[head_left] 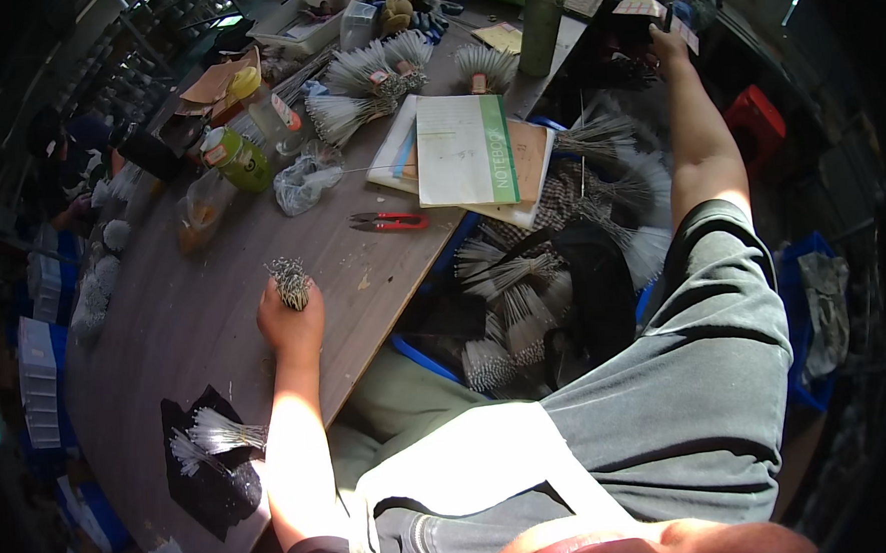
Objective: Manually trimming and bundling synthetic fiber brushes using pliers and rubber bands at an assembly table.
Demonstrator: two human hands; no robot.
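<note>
My left hand (291,322) is closed round an upright bundle of thin wire-like strands (291,282), whose small speckled tips show above the fist. It is over the table, its forearm rising from the lower edge. My right hand (669,44) reaches to the far right, its fingers closed at a pale slip of paper (639,8) with faint lines; a dark thing beside it is too shaded to name. Red-handled thread snips (400,222) lie open beyond my left hand. Nearer me, loose white strands (216,429) rest on a black cloth (214,499).
On the table are a notebook (457,156) on papers, bound strand bundles (359,106), a green can (236,159), a plastic bag (308,178) and a tall green cylinder (542,26). Right of its edge, a blue bin (422,361) holds more bundles. A red stool-like object (756,125) stands far right.
</note>
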